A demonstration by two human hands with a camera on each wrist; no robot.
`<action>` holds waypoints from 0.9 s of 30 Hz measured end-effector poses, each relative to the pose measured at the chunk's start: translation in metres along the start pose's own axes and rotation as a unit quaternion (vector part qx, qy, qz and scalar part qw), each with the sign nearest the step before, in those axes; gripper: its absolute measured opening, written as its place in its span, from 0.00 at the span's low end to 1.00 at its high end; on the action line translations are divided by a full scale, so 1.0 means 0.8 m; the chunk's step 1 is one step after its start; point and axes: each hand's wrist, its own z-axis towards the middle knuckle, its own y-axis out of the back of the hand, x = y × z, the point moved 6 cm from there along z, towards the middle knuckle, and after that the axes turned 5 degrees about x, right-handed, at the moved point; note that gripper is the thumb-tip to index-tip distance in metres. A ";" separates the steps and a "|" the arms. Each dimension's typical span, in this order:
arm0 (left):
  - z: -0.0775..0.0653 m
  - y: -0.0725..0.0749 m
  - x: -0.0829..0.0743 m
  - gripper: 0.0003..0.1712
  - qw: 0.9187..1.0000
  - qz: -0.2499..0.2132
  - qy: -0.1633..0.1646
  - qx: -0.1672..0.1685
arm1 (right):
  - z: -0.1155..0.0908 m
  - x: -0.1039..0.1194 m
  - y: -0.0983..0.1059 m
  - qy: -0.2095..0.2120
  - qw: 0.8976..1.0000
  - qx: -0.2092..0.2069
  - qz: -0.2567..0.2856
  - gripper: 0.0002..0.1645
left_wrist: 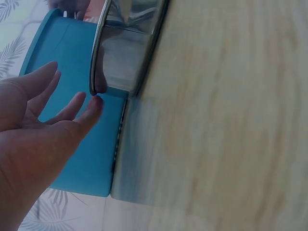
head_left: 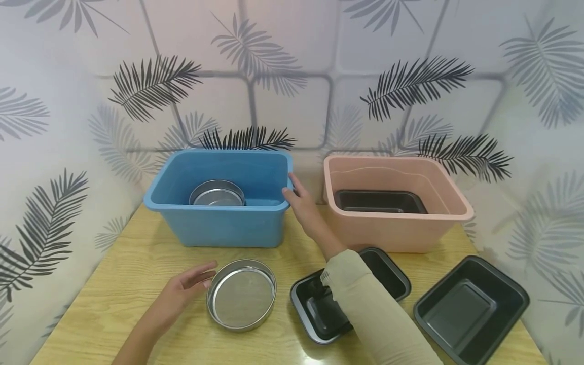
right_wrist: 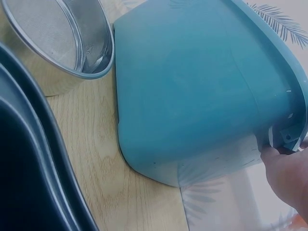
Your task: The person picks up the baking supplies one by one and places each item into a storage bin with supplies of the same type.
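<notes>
A round metal sieve [head_left: 242, 298] with a fine mesh bottom lies on the table. My left hand [head_left: 186, 286] is at its left side, fingers loosely bent; in the left wrist view the fingertips come right up to the sieve's rim [left_wrist: 95, 72], and whether they touch cannot be told. Behind stands a blue plastic bin [head_left: 228, 225] with another round sieve [head_left: 217, 193] inside. My right hand [head_left: 302, 205] grips this bin's rim at the right end. In the right wrist view the fingers [right_wrist: 270, 153] go under the rim, partly hidden.
To the right of the blue bin stands a pink bin [head_left: 378, 233] holding a dark rectangular baking pan [head_left: 380, 201]. A dark baking pan [head_left: 315, 309] lies under my right forearm, and a further dark pan [head_left: 470, 309] sits at the table's right edge. A patterned wall rises behind.
</notes>
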 end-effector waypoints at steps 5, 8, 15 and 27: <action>0.002 -0.005 0.009 0.31 1.000 -0.017 -0.005 0.016 | 0.001 -0.001 0.001 0.001 1.000 -0.003 0.001 0.37; 0.004 -0.006 0.016 0.31 0.999 -0.020 0.010 0.024 | 0.000 0.000 0.001 0.003 1.000 -0.002 0.005 0.37; 0.004 -0.012 0.030 0.31 0.998 0.015 0.037 0.049 | 0.000 -0.001 0.000 0.001 1.000 -0.003 0.003 0.36; 0.007 -0.014 0.033 0.30 0.997 0.036 0.038 0.064 | 0.001 -0.003 0.001 -0.001 1.000 -0.005 -0.007 0.37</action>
